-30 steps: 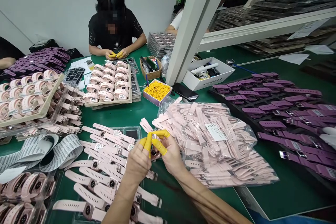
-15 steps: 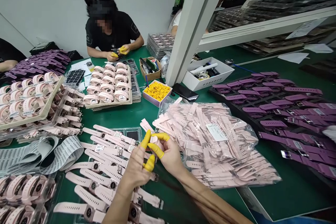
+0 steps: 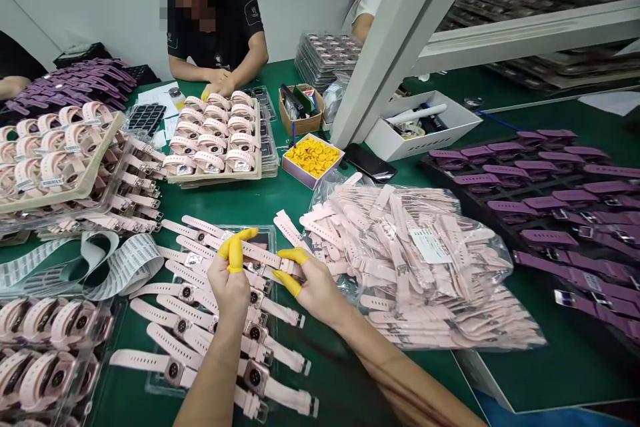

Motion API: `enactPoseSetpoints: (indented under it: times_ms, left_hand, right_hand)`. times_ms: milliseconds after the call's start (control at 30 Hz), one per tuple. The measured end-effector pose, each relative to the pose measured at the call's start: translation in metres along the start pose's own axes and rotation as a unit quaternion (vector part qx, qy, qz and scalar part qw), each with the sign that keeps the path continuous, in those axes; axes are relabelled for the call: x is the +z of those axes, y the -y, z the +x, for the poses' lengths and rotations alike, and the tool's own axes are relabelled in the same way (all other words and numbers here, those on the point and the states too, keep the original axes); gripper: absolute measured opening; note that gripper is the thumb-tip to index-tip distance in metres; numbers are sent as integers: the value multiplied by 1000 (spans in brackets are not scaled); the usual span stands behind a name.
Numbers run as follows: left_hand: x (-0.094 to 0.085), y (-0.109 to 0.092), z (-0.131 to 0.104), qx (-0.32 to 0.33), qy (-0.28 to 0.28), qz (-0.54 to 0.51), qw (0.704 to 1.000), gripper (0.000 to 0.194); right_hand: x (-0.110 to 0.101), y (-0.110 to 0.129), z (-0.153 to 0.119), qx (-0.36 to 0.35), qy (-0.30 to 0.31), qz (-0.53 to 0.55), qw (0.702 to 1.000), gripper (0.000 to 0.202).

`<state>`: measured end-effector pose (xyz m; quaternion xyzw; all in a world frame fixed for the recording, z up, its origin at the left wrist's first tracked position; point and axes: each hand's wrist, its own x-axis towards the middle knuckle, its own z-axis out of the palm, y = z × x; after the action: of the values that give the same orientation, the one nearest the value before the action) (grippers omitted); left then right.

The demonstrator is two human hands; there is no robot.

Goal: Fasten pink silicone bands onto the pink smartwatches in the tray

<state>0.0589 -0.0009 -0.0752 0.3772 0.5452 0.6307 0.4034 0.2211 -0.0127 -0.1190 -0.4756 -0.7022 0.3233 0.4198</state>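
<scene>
My left hand, with yellow finger cots on its fingertips, is closed on one end of a pale pink watch strap. The strap's other end is pinched between the yellow-covered thumb and fingers of my right hand. Between the two hands the strap runs nearly straight, with its row of holes showing. Below and to the left lie rows of pink-strapped smartwatches, partly covered by my left forearm. To the right of my right hand is a clear bag of pink straps.
Trays of pink watches stand at the back and left. A curled label strip lies left. Beyond are a box of yellow finger cots, a phone and a white post. Purple straps fill the right. A co-worker sits opposite.
My hands have moved apart, the left one leftward, and the strap now stretches between them. The co-worker opposite has lowered their hands behind the watch tray. The camera view has shifted slightly.
</scene>
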Motion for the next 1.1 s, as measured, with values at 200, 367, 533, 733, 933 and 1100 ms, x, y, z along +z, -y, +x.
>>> enactPoseSetpoints:
  times_ms: [200, 367, 533, 733, 933, 1100]
  left_hand:
    - [1, 2, 4, -43, -4, -81, 996, 41]
    - [1, 3, 5, -57, 4, -79, 995, 43]
    - [2, 2, 4, -64, 10, -80, 995, 43]
    - [0, 4, 5, -73, 32, -72, 994, 42]
    - [0, 2, 7, -45, 46, 11, 998, 45]
    - [2, 1, 8, -9, 54, 77, 995, 47]
  right_hand:
    - [0, 2, -3, -42, -34, -1, 999, 21]
    - [2, 3, -4, -83, -70, 15, 994, 19]
    - [2, 0, -4, -127, -65, 46, 989, 13]
    - [0, -1, -2, -124, -55, 60, 989, 14]
    - [0, -1, -3, -128, -52, 73, 988, 15]
    - [2, -2, -3, -134, -45, 42, 989, 14]
